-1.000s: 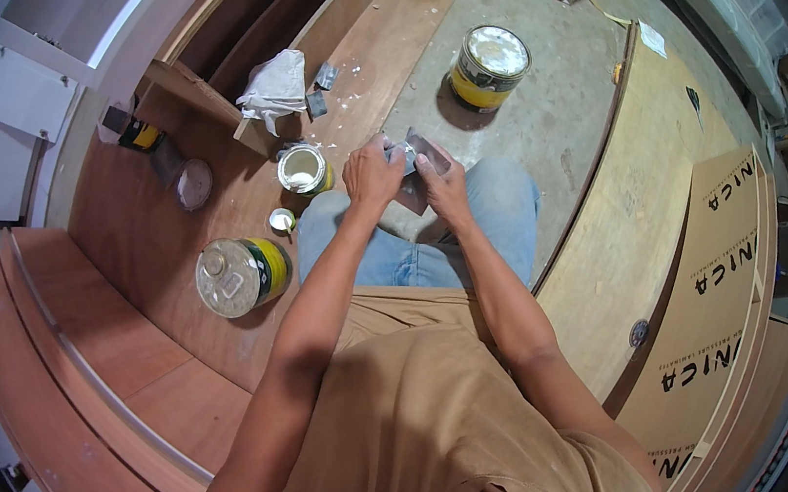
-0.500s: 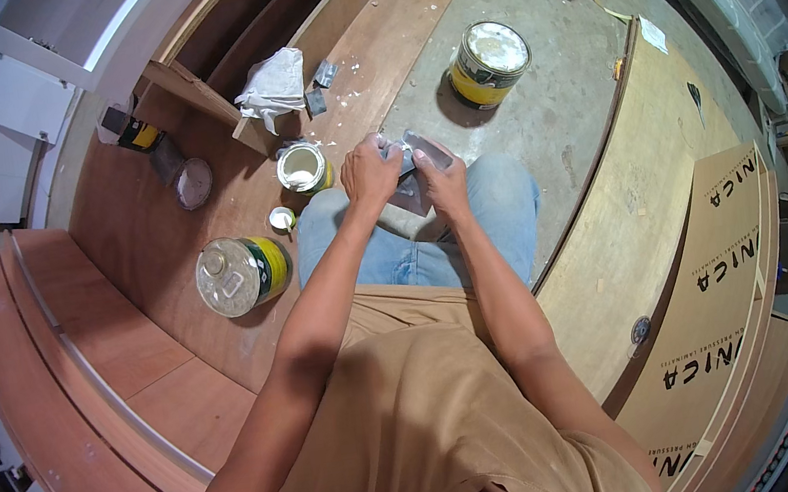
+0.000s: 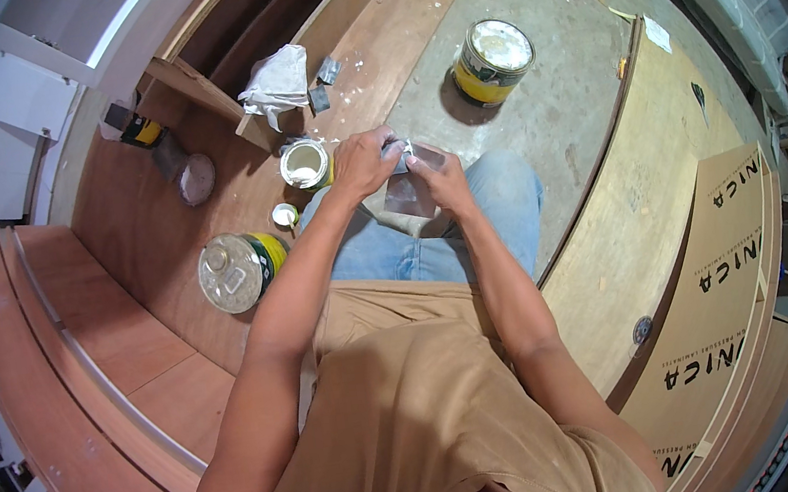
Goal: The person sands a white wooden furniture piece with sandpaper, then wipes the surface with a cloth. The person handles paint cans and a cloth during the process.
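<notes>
My two hands meet over my lap, fingers closed. My right hand (image 3: 442,181) grips a thin grey flat plate (image 3: 408,197), which hangs down between my knees with part of it showing past the thumb. Pinched in my left hand (image 3: 366,164) is a small grey putty spreader (image 3: 402,157), held against the plate. A dab of white putty (image 3: 407,147) shows where they meet. Just left of my left hand stands an open can (image 3: 305,165) with white matter inside. Beside it sits a small open white pot (image 3: 285,215).
A yellow-and-black can (image 3: 238,270) stands at left, and a white-topped can (image 3: 493,62) ahead. A wooden cabinet frame (image 3: 210,106) bears a white cloth (image 3: 276,83); small grey plates (image 3: 320,99) lie by it. A round lid (image 3: 196,179) rests farther left. A plywood board (image 3: 642,186) flanks my right.
My left hand and forearm have shifted slightly right and up, the hand tilting over the plate. The grey plate has turned a little, showing more of its face.
</notes>
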Available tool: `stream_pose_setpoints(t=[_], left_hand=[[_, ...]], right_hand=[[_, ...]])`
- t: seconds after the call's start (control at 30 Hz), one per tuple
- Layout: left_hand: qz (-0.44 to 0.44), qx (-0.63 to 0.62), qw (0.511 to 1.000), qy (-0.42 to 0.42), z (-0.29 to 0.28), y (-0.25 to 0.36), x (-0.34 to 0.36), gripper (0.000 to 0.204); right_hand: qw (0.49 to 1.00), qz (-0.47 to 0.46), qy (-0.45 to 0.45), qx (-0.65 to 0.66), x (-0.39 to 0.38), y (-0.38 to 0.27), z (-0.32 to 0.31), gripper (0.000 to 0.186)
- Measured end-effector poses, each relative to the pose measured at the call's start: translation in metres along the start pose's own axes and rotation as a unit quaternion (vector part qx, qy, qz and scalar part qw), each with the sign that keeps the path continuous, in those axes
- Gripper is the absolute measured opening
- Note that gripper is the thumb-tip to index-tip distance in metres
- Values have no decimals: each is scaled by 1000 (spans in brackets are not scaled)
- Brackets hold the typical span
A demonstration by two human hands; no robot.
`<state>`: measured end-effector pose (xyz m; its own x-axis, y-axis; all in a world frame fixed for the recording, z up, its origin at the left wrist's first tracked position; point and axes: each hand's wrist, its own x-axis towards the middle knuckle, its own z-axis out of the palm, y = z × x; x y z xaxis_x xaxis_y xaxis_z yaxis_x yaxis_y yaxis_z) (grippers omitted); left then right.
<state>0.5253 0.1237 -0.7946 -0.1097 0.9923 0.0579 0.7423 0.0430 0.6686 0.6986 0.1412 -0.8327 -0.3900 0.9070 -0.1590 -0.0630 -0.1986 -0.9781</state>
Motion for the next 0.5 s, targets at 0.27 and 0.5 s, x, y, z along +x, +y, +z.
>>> stream_pose_setpoints(t=[0.27, 0.5], left_hand=[[-136, -53, 985, 95, 21, -8, -10, 32], [-137, -17, 984, 115, 28, -5, -3, 31]], right_hand=[[990, -89, 111, -24, -7, -8, 10, 38], [991, -91, 88, -35, -5, -1, 6, 38]])
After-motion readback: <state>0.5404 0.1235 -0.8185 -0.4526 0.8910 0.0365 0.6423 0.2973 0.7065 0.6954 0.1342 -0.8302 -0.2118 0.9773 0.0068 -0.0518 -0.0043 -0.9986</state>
